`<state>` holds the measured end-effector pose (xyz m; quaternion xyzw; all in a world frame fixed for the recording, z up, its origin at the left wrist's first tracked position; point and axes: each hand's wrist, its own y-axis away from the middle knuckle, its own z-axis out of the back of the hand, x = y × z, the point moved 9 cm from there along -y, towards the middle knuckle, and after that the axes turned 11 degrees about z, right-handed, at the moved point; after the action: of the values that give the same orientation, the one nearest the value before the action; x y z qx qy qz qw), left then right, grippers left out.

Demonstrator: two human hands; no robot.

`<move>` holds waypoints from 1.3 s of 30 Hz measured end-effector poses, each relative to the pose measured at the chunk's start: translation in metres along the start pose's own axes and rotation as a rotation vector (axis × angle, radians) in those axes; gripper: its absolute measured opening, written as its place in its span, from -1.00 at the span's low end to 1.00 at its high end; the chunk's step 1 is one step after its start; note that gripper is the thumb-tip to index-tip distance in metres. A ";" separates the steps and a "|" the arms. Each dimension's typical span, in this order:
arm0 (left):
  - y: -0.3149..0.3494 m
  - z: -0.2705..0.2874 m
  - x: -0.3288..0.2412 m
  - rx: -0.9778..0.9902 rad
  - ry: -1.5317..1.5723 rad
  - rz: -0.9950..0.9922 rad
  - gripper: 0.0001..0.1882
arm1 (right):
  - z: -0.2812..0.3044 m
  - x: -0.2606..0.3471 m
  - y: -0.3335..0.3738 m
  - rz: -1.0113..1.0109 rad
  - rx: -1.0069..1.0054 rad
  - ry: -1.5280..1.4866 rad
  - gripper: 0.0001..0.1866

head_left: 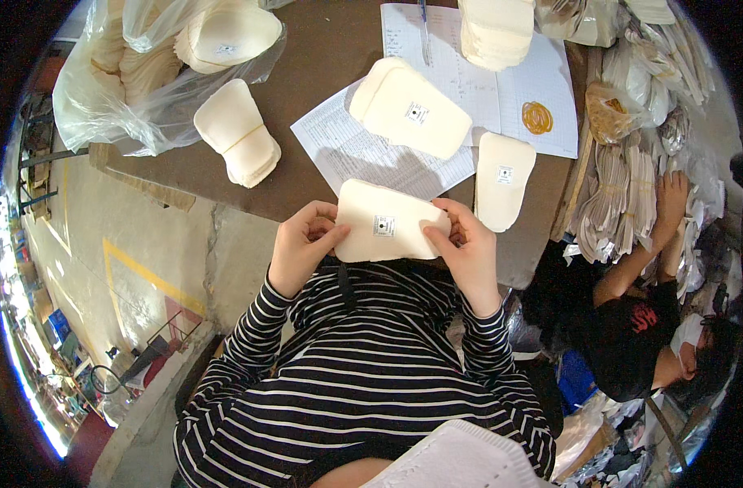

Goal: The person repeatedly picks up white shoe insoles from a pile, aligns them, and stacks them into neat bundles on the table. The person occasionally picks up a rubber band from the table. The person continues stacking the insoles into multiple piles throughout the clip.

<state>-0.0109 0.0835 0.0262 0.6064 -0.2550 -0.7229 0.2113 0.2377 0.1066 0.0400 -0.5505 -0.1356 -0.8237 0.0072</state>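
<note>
Between both hands, at the near edge of the brown table, is a stack of cream shaped pads [367,207] with a small printed label on top. My left hand [305,241] pinches its left end, thumb on the upper face. At the right end my right hand [466,248] grips it the same way. Just beyond lies another labelled pile of cream pads [436,134], resting on printed sheets [331,146]. To the right of my right hand lies a single-looking labelled cream pad [501,199]. How many layers I hold cannot be made out.
A banded pad bundle [235,130] and a clear plastic bag [152,122] of pads sit at left. Rubber bands [537,118] and a pen [424,10] lie on papers, near another stack [495,37]. At right a co-worker's hand [672,195] touches banded bundles [615,199].
</note>
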 end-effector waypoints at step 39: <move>-0.094 -0.009 -0.089 0.158 -0.038 -0.771 -0.43 | -0.004 0.050 -0.086 0.590 0.060 0.061 -0.33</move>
<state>0.0134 0.2101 0.0347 0.6586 -0.0675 -0.7385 -0.1278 0.2009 0.1959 0.0652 -0.5407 0.0064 -0.7978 0.2666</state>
